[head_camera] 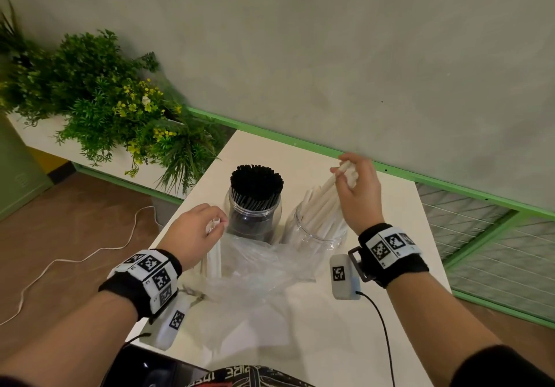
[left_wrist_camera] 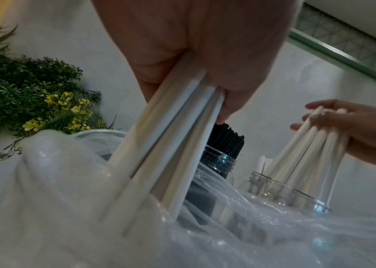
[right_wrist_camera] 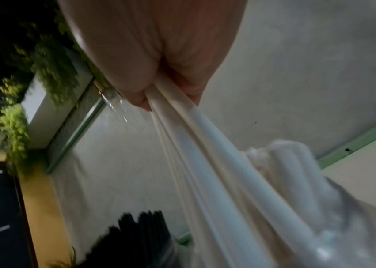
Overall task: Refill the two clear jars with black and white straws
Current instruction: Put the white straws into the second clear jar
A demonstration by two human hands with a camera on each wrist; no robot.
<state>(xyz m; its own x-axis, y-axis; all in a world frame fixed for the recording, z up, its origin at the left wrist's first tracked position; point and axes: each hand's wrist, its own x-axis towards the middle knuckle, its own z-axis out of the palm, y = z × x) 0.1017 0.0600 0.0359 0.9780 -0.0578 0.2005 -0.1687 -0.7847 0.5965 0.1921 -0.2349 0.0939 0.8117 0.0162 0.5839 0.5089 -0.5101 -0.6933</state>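
Note:
Two clear jars stand mid-table. The left jar (head_camera: 254,215) is packed with black straws (head_camera: 256,180). The right jar (head_camera: 318,230) holds white straws (head_camera: 322,203) that lean right. My right hand (head_camera: 357,185) grips the tops of a bundle of these white straws (right_wrist_camera: 205,145), whose lower ends are inside the right jar (left_wrist_camera: 283,192). My left hand (head_camera: 198,230) grips a second bundle of white straws (left_wrist_camera: 166,148) by the top. Their lower ends reach into a clear plastic bag (head_camera: 255,269) lying in front of the jars.
The white table (head_camera: 330,341) ends just left of my left wrist. A planter with green plants (head_camera: 99,101) stands at the back left. A green rail (head_camera: 300,140) and grey wall run behind the table. A cord (head_camera: 75,259) lies on the brown floor.

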